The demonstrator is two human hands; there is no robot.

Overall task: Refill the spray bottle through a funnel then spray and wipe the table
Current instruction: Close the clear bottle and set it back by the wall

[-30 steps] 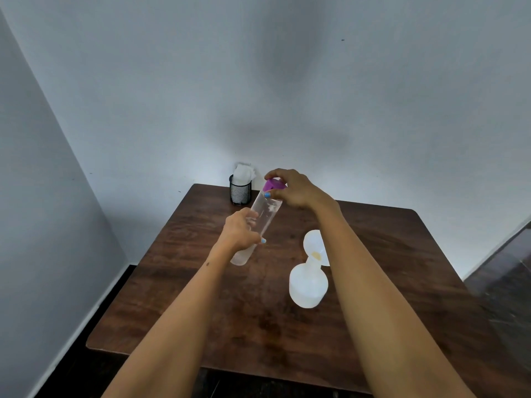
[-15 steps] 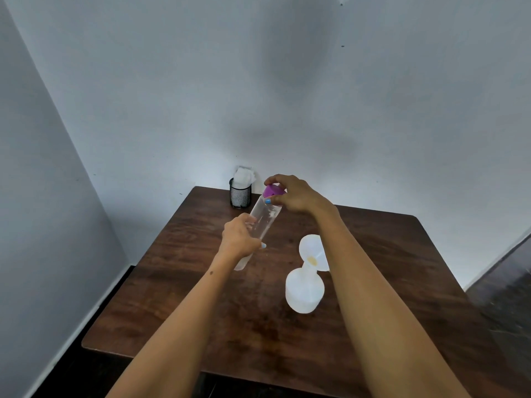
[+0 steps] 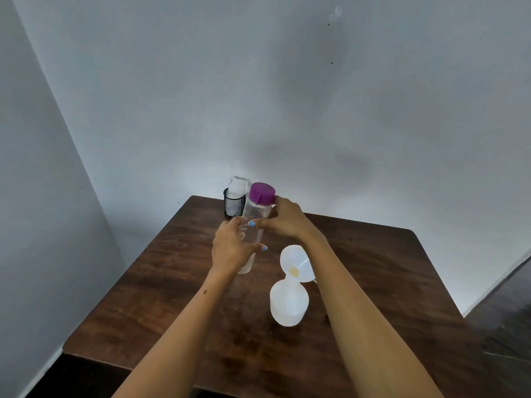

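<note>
1. Head view: left hand [image 3: 234, 248] wraps lower body of clear bottle [image 3: 254, 225]; long axis near upright, purple cap [image 3: 261, 193] on top, tilted slightly away.
2. Right hand [image 3: 283, 222] touches bottle just under cap, fingers loosely curled; nearer the cap, so likely uncaps next.
3. White spray bottle [image 3: 288, 304] w/ funnel [image 3: 296, 267] in neck, on worktop [image 3: 373, 268], just right of hands. Contents unclear.
4. Mesh cup [image 3: 233, 205] w/ tissue, far corner.

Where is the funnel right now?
In the head view the funnel sits in the neck of the white spray bottle on the table, right of the clear bottle and beside the right forearm.
</note>
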